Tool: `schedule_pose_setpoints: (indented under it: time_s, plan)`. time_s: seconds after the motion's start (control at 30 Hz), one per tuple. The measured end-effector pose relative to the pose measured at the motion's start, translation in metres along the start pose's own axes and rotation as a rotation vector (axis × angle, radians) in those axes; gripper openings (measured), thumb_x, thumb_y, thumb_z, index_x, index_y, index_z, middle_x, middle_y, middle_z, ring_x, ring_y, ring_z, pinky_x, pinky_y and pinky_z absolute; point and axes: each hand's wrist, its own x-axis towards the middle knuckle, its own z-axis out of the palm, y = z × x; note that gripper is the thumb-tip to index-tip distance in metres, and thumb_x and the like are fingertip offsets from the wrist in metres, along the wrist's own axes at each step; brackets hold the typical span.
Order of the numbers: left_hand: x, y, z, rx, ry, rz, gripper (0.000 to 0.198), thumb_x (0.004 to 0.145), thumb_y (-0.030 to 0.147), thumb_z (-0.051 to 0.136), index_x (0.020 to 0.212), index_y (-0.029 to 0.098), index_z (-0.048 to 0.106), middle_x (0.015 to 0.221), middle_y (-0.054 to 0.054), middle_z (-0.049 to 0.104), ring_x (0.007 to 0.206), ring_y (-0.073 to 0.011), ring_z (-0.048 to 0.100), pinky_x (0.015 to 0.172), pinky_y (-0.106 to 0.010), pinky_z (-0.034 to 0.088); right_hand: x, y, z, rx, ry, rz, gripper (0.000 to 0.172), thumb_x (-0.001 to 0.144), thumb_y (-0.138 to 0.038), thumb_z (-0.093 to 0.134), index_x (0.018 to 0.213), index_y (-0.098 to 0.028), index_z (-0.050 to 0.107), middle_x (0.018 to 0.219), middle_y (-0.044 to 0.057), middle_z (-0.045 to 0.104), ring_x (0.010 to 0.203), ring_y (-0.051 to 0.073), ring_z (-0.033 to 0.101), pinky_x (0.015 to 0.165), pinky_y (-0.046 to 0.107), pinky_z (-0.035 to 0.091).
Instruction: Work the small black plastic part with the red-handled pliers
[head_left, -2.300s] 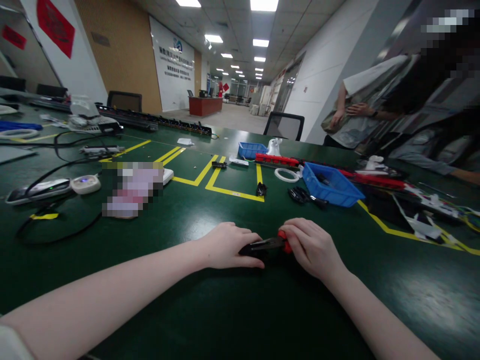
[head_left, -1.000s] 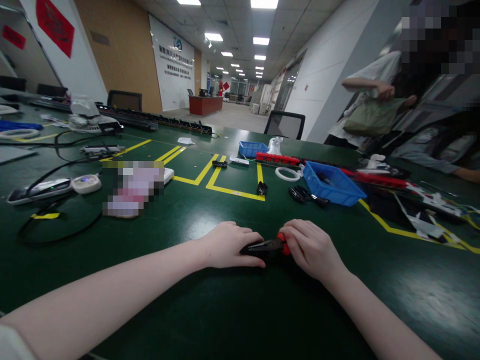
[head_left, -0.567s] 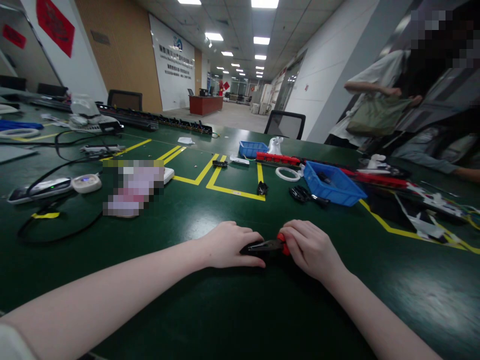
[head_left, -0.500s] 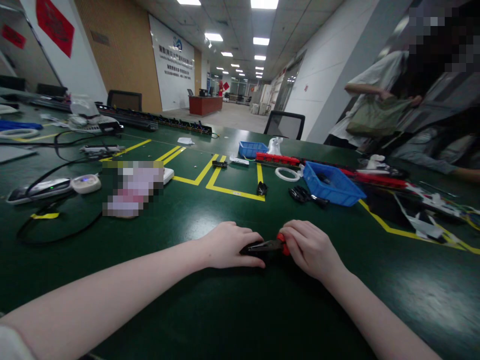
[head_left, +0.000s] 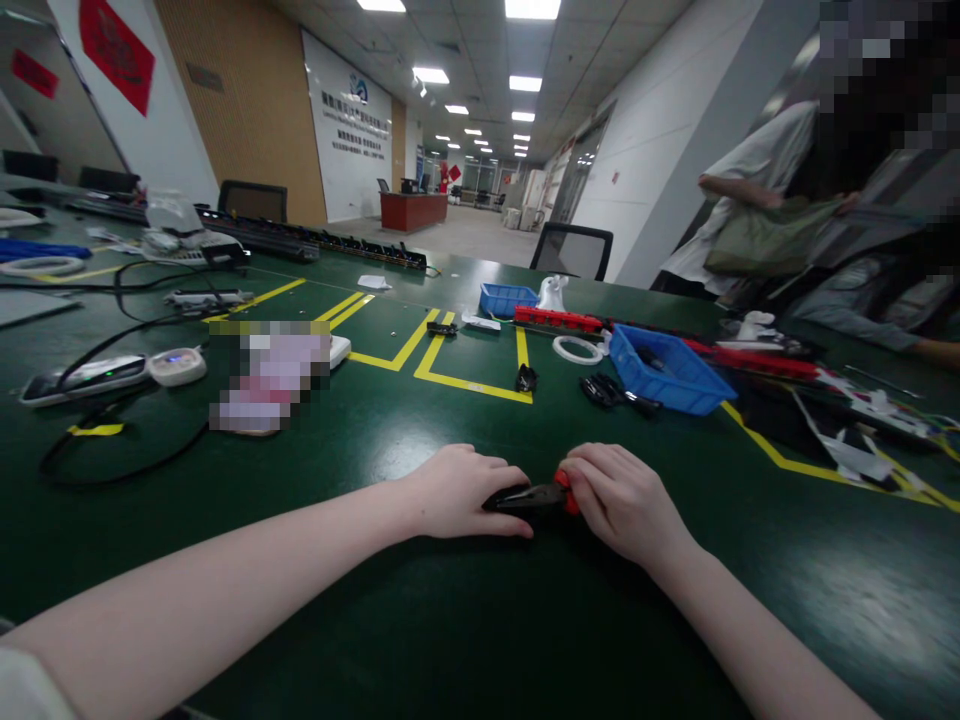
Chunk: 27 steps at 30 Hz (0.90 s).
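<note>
1. Barely shifted since half a second ago: both hands on the same spot, and the pliers [head_left: 529, 497] tipped a shade lower toward the table [head_left: 480, 620].
2. Right hand [head_left: 619, 500] closed around the red handles, squeezing them together, knuckles up, wrist resting on the green surface.
3. Left hand [head_left: 461, 490] curled palm-down, fingertips pressed against the dark nose of the pliers. Impossible to tell whether something small is pinched beneath them, or what.
4. Pliers lying almost flat between the two hands, just above the table at the near edge, nose toward the left hand.
5. Judged as a gripping or crimping step, tool clamped and work steadied by the left fingers. A further squeeze or twist calls for a firm left-hand hold and fingertips kept out of the nose.
6. Farther out: black clips [head_left: 526, 378] on the yellow tape lines [head_left: 472, 385], more black tools [head_left: 611, 390] just beside a blue bin [head_left: 664, 370], and a white tape ring [head_left: 576, 349] near it.
7. Off to the left, a white device [head_left: 176, 366] and a looping black cable [head_left: 112, 470].
8. At the far right, other people [head_left: 757, 250] standing by the table, one holding a green bag.
</note>
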Motion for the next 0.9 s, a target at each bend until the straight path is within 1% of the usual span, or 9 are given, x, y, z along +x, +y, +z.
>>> schedule_pose_setpoints:
  time_s: [0.17, 0.33, 0.53, 0.7, 0.9]
  plan:
    - [-0.0002, 0.0000, 0.0003, -0.001, 0.004, -0.007, 0.044, 0.090, 0.061, 0.051, 0.111, 0.022, 0.060, 0.096, -0.002, 0.070, 0.078, -0.0192, 0.066, 0.068, -0.029, 0.045, -0.0003, 0.0001, -0.0003, 0.000, 0.005, 0.005, 0.024, 0.094, -0.019, 0.042, 0.085, -0.017, 0.064, 0.086, 0.008, 0.068, 0.076, 0.018, 0.061, 0.070, 0.034, 0.049]
    - [0.0001, -0.0016, 0.0017, -0.012, 0.009, 0.002, 0.045, 0.090, 0.061, 0.051, 0.110, 0.022, 0.060, 0.096, -0.003, 0.070, 0.080, -0.0197, 0.067, 0.067, -0.029, 0.044, -0.0023, 0.0033, 0.0000, 0.012, 0.045, 0.016, 0.022, 0.094, -0.018, 0.042, 0.089, -0.017, 0.064, 0.090, 0.009, 0.068, 0.082, 0.019, 0.062, 0.073, 0.034, 0.050]
    - [0.0003, -0.0020, 0.0023, -0.001, 0.012, 0.007, 0.046, 0.090, 0.061, 0.051, 0.112, 0.022, 0.060, 0.096, -0.003, 0.070, 0.082, -0.0203, 0.067, 0.069, -0.029, 0.045, -0.0008, 0.0017, 0.0000, 0.035, 0.026, 0.035, 0.023, 0.094, -0.018, 0.042, 0.084, -0.018, 0.063, 0.085, 0.008, 0.067, 0.074, 0.018, 0.060, 0.067, 0.032, 0.048]
    - [-0.0001, -0.0020, 0.0030, 0.005, 0.022, 0.006, 0.046, 0.090, 0.062, 0.051, 0.110, 0.022, 0.060, 0.097, -0.003, 0.070, 0.080, -0.0207, 0.067, 0.067, -0.031, 0.045, 0.0006, 0.0006, -0.0007, 0.041, 0.019, 0.035, 0.024, 0.094, -0.018, 0.041, 0.083, -0.018, 0.062, 0.084, 0.007, 0.066, 0.073, 0.017, 0.059, 0.067, 0.032, 0.047]
    - [0.0003, -0.0024, 0.0027, 0.009, 0.019, 0.003, 0.047, 0.089, 0.064, 0.051, 0.108, 0.022, 0.060, 0.096, -0.002, 0.070, 0.079, -0.0199, 0.067, 0.066, -0.030, 0.044, 0.0008, 0.0031, -0.0009, 0.021, 0.028, 0.001, 0.023, 0.095, -0.019, 0.041, 0.085, -0.017, 0.062, 0.084, 0.008, 0.067, 0.073, 0.017, 0.060, 0.067, 0.032, 0.048]
